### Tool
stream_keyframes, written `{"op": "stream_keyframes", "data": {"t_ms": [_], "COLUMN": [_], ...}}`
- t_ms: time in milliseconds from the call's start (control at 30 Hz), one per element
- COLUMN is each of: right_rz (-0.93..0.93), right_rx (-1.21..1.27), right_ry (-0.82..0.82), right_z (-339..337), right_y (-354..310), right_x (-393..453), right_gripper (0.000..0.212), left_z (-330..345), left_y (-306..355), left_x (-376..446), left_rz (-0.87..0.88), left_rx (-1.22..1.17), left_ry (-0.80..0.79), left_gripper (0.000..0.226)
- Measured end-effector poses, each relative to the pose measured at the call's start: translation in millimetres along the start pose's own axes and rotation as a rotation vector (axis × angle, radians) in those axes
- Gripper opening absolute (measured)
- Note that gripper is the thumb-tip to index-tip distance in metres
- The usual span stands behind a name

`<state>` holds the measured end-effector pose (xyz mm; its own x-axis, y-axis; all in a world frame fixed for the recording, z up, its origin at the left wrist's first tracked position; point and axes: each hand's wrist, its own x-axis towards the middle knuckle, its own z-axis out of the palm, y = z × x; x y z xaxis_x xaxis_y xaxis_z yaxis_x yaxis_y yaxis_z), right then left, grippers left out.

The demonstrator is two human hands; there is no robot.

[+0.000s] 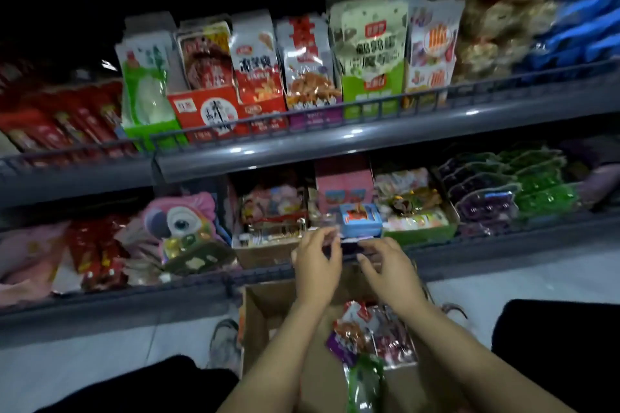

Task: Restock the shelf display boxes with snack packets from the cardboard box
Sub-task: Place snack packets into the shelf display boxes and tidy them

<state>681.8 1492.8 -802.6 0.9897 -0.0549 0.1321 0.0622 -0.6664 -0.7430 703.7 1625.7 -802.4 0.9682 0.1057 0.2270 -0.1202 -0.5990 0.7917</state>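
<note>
Snack packets (372, 332) are seen lying in the open cardboard box (268, 305) on the floor, below and behind both hands, under the forearms. The hands are raised at the front rail of the lower shelf (503, 255). The left hand (317, 265) is held with fingers curled; whether a packet is pinched cannot be told through the blur. The right hand (391, 268) is spread loosely, nothing gripped. Just beyond the fingertips a blue display box (360, 220) stands among other display boxes. Upright packets are ranged on the upper shelf (369, 141).
</note>
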Motion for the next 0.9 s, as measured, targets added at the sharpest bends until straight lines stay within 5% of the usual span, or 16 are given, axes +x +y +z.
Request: {"op": "stream_keyframes", "data": {"t_ms": [367, 733, 900], "right_rz": [0.408, 0.666, 0.819], "right_rx": [-0.038, 0.048, 0.19], "right_ry": [-0.259, -0.581, -0.663], "right_z": [98.8, 156.9, 165.4], "right_y": [113.0, 180.3, 182.8], "right_x": [-51.1, -58.4, -53.1], "right_gripper": [0.031, 0.033, 0.051], "left_z": [76.5, 131.6, 140.7], "left_y": [-131.8, -213.2, -219.1], "left_x": [-62.8, -74.5, -69.9], "left_rz": [-0.5, -0.655, -0.697], "left_rx": [0.045, 0.101, 0.059], "left_ry": [-0.319, -0.605, -0.627], "left_gripper": [0.016, 0.03, 0.036]}}
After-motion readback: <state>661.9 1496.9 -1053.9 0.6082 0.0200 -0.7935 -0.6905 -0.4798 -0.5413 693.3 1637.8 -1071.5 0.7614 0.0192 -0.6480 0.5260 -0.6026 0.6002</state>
